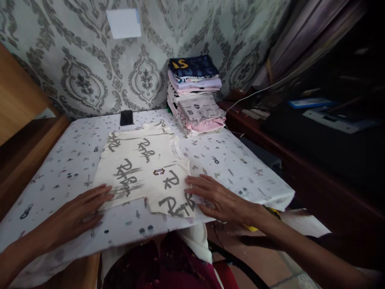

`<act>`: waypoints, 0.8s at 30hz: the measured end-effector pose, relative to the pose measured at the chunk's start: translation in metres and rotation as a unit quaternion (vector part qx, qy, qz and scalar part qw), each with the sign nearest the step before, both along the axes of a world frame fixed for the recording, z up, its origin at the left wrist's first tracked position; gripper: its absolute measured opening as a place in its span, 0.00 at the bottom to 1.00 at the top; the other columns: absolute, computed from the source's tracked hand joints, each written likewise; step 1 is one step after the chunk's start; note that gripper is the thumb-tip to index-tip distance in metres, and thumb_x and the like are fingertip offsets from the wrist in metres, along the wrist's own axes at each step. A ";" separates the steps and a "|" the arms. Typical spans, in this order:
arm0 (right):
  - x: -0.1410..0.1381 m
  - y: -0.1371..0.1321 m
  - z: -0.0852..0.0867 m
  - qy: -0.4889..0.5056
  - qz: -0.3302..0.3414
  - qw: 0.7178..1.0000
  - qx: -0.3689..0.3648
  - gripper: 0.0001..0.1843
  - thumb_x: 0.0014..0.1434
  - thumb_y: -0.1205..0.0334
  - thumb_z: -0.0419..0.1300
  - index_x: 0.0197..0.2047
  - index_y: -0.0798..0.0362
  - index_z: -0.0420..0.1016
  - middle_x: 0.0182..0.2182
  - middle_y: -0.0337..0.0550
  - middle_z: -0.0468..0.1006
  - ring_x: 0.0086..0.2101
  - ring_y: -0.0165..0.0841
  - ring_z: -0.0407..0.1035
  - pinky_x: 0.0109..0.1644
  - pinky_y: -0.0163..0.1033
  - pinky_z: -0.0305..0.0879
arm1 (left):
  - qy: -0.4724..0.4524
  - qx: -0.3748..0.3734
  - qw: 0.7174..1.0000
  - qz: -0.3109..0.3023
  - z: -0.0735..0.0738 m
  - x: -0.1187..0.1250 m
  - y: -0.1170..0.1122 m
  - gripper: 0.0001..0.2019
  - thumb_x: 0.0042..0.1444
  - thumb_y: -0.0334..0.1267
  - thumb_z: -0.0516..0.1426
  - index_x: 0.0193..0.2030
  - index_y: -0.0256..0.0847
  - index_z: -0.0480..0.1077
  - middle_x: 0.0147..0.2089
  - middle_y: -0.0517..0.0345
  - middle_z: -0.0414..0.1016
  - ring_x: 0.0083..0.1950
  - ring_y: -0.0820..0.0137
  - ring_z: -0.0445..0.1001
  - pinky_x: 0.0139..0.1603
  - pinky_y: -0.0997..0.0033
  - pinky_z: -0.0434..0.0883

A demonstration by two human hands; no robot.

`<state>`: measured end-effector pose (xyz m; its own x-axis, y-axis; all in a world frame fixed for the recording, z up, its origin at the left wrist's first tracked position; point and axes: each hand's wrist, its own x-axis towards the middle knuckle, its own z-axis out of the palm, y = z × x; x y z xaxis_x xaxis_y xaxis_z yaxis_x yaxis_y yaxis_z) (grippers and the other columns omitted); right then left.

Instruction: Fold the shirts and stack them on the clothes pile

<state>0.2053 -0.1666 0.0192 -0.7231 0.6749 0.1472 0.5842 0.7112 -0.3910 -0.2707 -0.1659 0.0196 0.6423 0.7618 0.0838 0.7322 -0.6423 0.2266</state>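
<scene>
A cream T-shirt (144,168) with dark brush-style lettering lies spread flat, its neckline toward the right and its hem toward the left. My left hand (88,206) rests at the near left corner of the shirt, fingers stretched out over the hem. On the other side, my right hand (210,196) lies with its fingers extended on the near sleeve and shoulder edge. Neither hand grips the fabric. A small brown badge print shows on the shirt's chest.
The table (240,172) has a white patterned cover. Folded clothes (194,92) stand stacked at the back against the wallpaper. Left of them lies a black phone (126,118). A dark wooden desk (288,160) with a white cable flanks the right side; wooden furniture (27,160) borders the left.
</scene>
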 end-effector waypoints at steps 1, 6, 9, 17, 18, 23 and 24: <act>-0.003 0.005 -0.001 0.000 -0.009 1.000 0.002 0.25 0.67 0.57 0.57 0.67 0.43 0.66 0.68 0.47 0.65 0.66 0.40 0.59 0.72 0.58 0.53 | 0.002 0.000 1.000 0.001 0.000 0.000 0.001 0.27 0.64 0.49 0.55 0.70 0.66 0.58 0.71 0.67 0.63 0.68 0.61 0.68 0.64 0.63 0.72; -0.012 0.026 -0.006 0.014 -0.078 0.996 0.033 0.20 0.70 0.56 0.52 0.60 0.50 0.73 0.58 0.52 0.76 0.58 0.43 0.69 0.62 0.57 0.68 | -0.007 -0.031 0.999 0.023 0.002 -0.006 0.005 0.24 0.63 0.50 0.55 0.67 0.68 0.64 0.69 0.70 0.65 0.66 0.60 0.70 0.63 0.64 0.72; -0.005 0.042 -0.006 0.030 -0.128 0.991 0.033 0.17 0.70 0.58 0.50 0.50 0.51 0.79 0.47 0.52 0.81 0.48 0.42 0.75 0.54 0.53 0.73 | -0.022 -0.090 0.995 0.043 0.010 -0.010 0.017 0.20 0.63 0.52 0.54 0.61 0.65 0.72 0.66 0.67 0.70 0.63 0.59 0.73 0.61 0.64 0.74; -0.047 0.189 0.002 0.069 -0.305 0.949 -0.031 0.16 0.65 0.65 0.54 0.52 0.54 0.78 0.48 0.49 0.82 0.46 0.38 0.77 0.51 0.41 0.73 | -0.073 -0.143 0.974 0.159 0.039 0.016 0.156 0.33 0.59 0.63 0.47 0.56 0.40 0.74 0.59 0.46 0.77 0.57 0.55 0.77 0.53 0.64 0.75; -0.060 0.214 0.003 0.066 -0.312 0.947 -0.031 0.17 0.64 0.66 0.55 0.54 0.54 0.77 0.50 0.49 0.81 0.48 0.38 0.76 0.53 0.42 0.72 | -0.065 -0.122 0.975 0.174 0.038 0.020 0.179 0.34 0.57 0.62 0.47 0.56 0.37 0.73 0.59 0.44 0.77 0.58 0.54 0.76 0.54 0.63 0.75; -0.104 0.314 -0.006 0.055 -0.377 0.923 -0.051 0.18 0.66 0.64 0.58 0.58 0.56 0.73 0.54 0.54 0.76 0.52 0.42 0.72 0.55 0.47 0.71 | 0.039 -0.033 0.964 0.260 0.019 0.029 0.270 0.30 0.57 0.51 0.47 0.60 0.34 0.69 0.60 0.40 0.75 0.55 0.54 0.77 0.52 0.61 0.75; -0.108 0.327 -0.010 0.054 -0.385 0.920 -0.056 0.18 0.66 0.62 0.59 0.58 0.56 0.72 0.55 0.54 0.75 0.52 0.42 0.72 0.55 0.48 0.71 | 0.049 -0.030 0.962 0.266 0.015 0.028 0.281 0.30 0.57 0.49 0.47 0.61 0.34 0.69 0.61 0.39 0.74 0.54 0.54 0.77 0.51 0.62 0.74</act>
